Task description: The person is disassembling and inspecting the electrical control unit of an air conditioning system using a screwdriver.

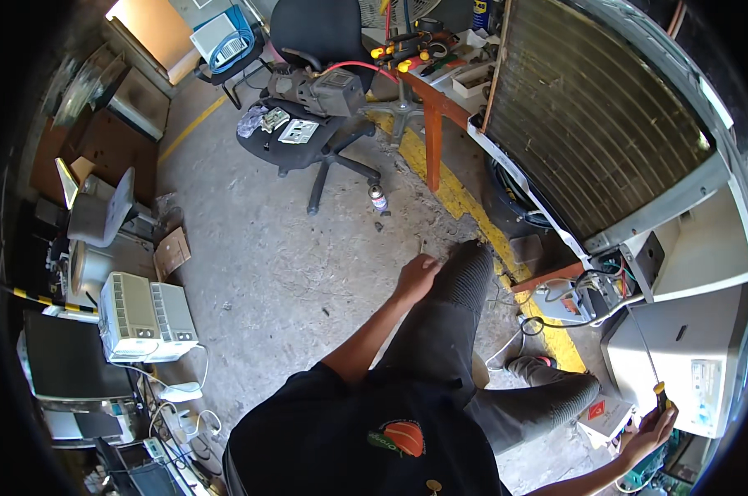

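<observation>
My right hand (653, 431), at the lower right, grips a long screwdriver (661, 393) by its yellow and black handle. Its thin shaft points up toward a cluster of loose wires (618, 279) beside an opened metal unit. The tip is too fine to place exactly against the wires. My left hand (418, 279) is closed beside my raised knee, with a small thin thing showing at the fingers that I cannot make out. Above the wires leans a large finned coil (593, 124) in a metal frame. A grey-white metal cabinet (680, 355) stands next to the screwdriver.
A wheeled chair base (332, 161) bears a motor (332, 93) and small parts. A spray can (377, 197) stands on the floor. Pliers (407, 51) and other tools lie on a wooden table (433, 145). White air conditioners (134, 314) and cables are at left; a small box (603, 416) is near my right hand.
</observation>
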A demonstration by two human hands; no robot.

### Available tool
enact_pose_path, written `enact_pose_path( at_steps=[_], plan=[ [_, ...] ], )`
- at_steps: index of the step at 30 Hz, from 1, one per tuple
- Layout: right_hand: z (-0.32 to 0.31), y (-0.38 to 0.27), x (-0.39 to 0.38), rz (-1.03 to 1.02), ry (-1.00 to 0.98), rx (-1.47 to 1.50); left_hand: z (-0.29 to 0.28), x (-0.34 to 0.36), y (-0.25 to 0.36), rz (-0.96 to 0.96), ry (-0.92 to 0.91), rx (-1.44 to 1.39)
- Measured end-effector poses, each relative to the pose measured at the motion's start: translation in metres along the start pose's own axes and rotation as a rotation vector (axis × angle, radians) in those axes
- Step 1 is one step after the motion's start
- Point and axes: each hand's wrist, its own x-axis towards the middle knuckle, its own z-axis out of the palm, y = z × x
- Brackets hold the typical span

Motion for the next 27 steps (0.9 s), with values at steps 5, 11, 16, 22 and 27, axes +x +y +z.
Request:
enact_pose_path(
  at_steps=[5,11,16,22,27],
  plan=[
    [0.015,-0.011,-0.008,-0.374,-0.182,0.005,0.059,-0.046,0.111,0.23,-0.379,-0.042],
    [0.018,-0.04,-0.023,-0.028,-0.135,0.011,0.161,-0.108,0.194,0.438,-1.06,-0.127],
    [0.029,-0.038,0.015,0.145,-0.314,-0.174,0.2,-0.128,0.244,1.308,-0.463,0.109],
    [0.03,0.004,0.033,-0.601,-0.174,0.091,0.227,-0.125,0.247,1.495,-0.182,0.455],
    [0.018,-0.026,0.032,0.036,-0.323,0.106,0.221,-0.101,0.253,1.726,0.33,0.827]
  ],
)
